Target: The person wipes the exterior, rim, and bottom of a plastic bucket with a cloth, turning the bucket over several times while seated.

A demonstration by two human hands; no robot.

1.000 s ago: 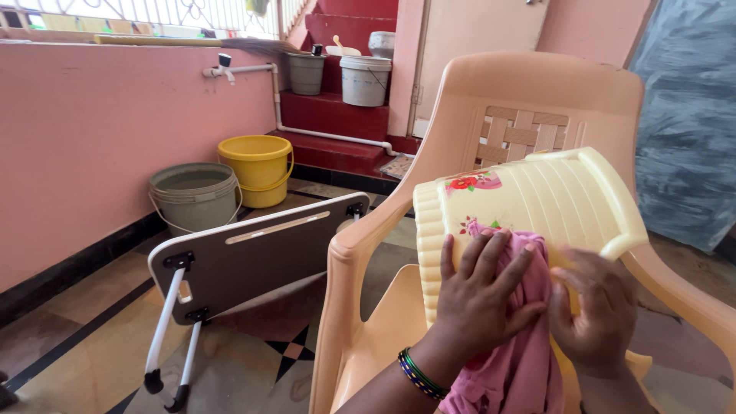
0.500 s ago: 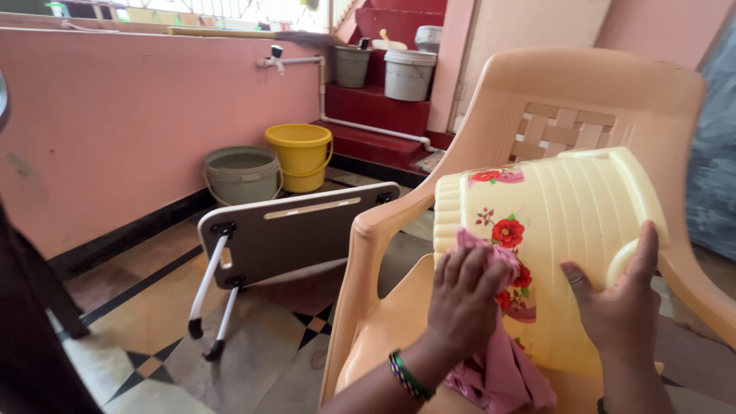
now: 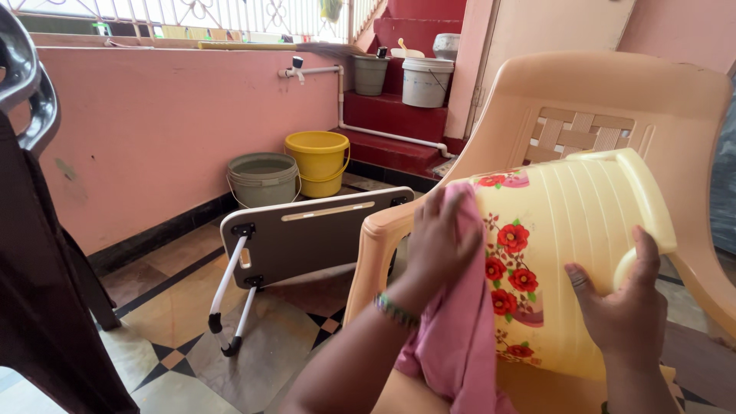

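**Two hands on a tilted bin, cloth at its upper left**

The pink wall (image 3: 169, 130) fills the far left, with red steps (image 3: 383, 115) beyond it at the far middle; a peach chair (image 3: 598, 92) takes up the right, its back rising behind everything the hands touch. A folded grey table (image 3: 307, 238) with white legs leans on the tiled floor (image 3: 169, 330) left of the chair; farther off stand a grey bucket (image 3: 263, 178) and a yellow bucket (image 3: 317, 161), side by side against the wall; a dark garment (image 3: 38, 291) hangs at the near left edge.

The bin (image 3: 575, 253), pale yellow with red flowers, lies tipped on the chair seat; its long axis runs from near left to far right, with the rim toward the far right and the ribbed side facing up. The pink cloth (image 3: 452, 337) hangs down across the bin's left side.

The left hand (image 3: 441, 234) presses the cloth flat against the bin's upper left, fingers spread over the fabric rather than closed round it; its grip is a loose hold on the cloth. The right hand (image 3: 625, 310) lies open against the bin's right side near the rim, thumb up, steadying it; it is the nearer hand to the rim, while the left is nearer the flowered end.
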